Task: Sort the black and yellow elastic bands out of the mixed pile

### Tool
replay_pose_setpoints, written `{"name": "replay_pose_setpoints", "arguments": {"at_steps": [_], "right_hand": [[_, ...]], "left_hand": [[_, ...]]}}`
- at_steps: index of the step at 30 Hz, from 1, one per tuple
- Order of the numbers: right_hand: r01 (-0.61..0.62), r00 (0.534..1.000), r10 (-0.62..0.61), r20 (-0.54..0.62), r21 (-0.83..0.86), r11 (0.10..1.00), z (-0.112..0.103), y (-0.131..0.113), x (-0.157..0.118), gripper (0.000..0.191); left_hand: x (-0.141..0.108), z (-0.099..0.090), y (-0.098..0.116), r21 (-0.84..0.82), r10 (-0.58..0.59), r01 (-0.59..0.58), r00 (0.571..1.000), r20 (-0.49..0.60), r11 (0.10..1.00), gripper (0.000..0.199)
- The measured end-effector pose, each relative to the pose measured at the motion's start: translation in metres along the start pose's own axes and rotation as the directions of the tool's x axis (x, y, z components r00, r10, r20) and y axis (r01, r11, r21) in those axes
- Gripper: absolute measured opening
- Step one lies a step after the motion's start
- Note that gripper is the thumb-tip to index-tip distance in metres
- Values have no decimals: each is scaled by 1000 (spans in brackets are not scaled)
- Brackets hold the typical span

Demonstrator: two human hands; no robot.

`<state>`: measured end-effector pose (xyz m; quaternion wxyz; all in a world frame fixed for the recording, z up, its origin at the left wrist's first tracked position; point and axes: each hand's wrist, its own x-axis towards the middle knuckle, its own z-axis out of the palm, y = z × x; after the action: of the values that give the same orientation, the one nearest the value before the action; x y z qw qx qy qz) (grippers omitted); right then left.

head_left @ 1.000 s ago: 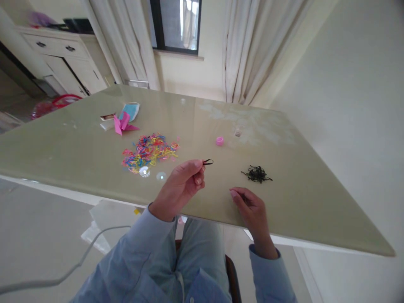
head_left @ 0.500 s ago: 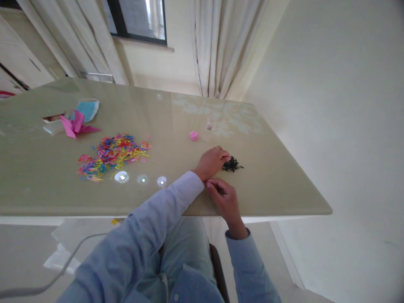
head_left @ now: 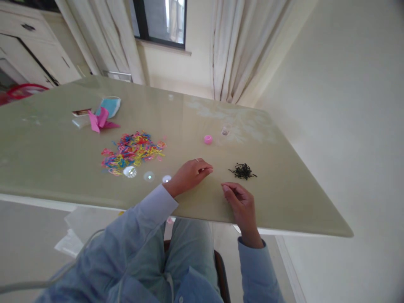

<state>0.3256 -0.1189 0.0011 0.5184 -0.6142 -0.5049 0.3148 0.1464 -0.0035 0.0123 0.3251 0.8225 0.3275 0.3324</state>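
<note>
Black bands (head_left: 243,171) lie in a small tangled heap on the worktop (head_left: 284,198), just beyond the right hand (head_left: 242,207) and a little to the right of the left hand (head_left: 188,175). Both hands are narrow, thumb and fingertips brought together; whether either pinches a band is too small to tell. They are apart, the left palm down with a ring (head_left: 197,160) on one finger, its fingertips pointing towards the heap. Coloured bands (head_left: 134,151) spread in a wider pile on the left, beyond the left forearm. A pink cup (head_left: 208,139) sits farther back, between the two piles. Pink paper (head_left: 101,120), folded, lies against a blue mask (head_left: 110,107) at the far left.
</note>
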Motion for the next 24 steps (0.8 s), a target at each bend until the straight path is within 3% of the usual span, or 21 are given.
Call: {"name": "replay_pose_setpoints", "arguments": {"at_steps": [4,8,12,15,20,24], "right_hand": [[26,1000,-26,2,-75,997,0,1,0,28],[20,1000,-17,17,-147,989,1,1,3,31],[-11,999,20,39,-223,975,4,-5,11,41],[-45,994,67,85,-234,971,14,-19,20,48],[-48,962,83,259,-137,989,63,-57,37,48],[54,882,-3,470,-96,994,126,-86,58,41]], "left_hand": [[-47,-34,-17,50,-85,87,995,-48,995,27],[-82,-61,-30,-61,-183,175,966,-185,983,25],[-95,-73,-33,-216,-305,248,904,-298,944,29],[-94,-71,-34,-165,-251,213,930,-270,963,27],[-93,-65,-35,-57,-189,181,963,-192,982,23],[-92,-64,-35,-36,-195,191,960,-203,981,24]]}}
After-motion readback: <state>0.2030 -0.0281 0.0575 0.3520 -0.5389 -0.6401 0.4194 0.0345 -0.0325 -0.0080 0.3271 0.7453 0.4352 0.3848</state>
